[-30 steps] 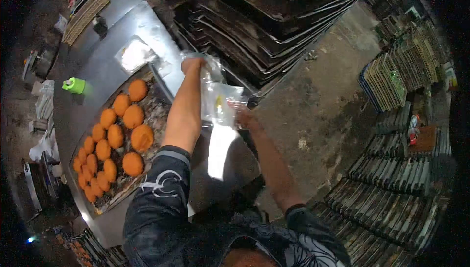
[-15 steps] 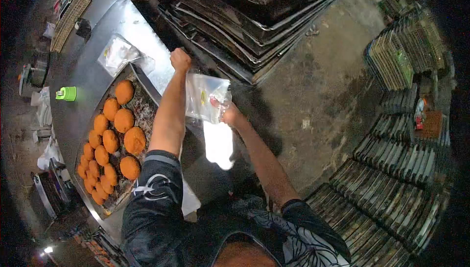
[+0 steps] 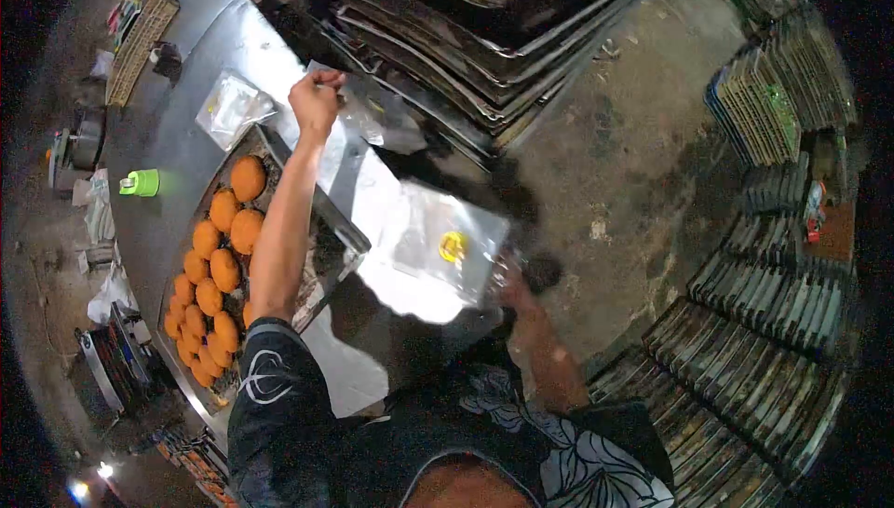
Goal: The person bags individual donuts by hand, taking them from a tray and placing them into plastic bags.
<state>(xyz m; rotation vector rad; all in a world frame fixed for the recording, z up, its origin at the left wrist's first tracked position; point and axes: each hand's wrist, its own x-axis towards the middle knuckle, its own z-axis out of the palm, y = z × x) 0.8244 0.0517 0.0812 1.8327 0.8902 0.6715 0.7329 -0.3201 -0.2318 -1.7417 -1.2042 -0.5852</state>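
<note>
My right hand [image 3: 518,292], blurred at the table's near edge, is closed on the corner of a clear plastic bag [image 3: 424,224] with a round yellow mark. Farther up, my left hand [image 3: 317,106] has its fingers pinched together over the table, and a thin see-through plastic bag [image 3: 380,119] trails from them to the right. Below my left forearm lies a dark baking tray [image 3: 346,236] with several round orange-brown buns [image 3: 224,270] on it. Another pile of clear packaging [image 3: 233,109] rests by the tray's far corner.
A bright green object [image 3: 142,183] stands on the metal table [image 3: 177,89] at left. Stacked dark trays [image 3: 466,70] rise beyond the table. Crates [image 3: 759,112] and rows of dark slatted racks [image 3: 745,340] line the right side, across the stained floor [image 3: 624,163].
My right hand has moved right and toward me with the clear bag, which now shows its yellow mark. My left hand has shifted slightly left, with plastic now trailing from it.
</note>
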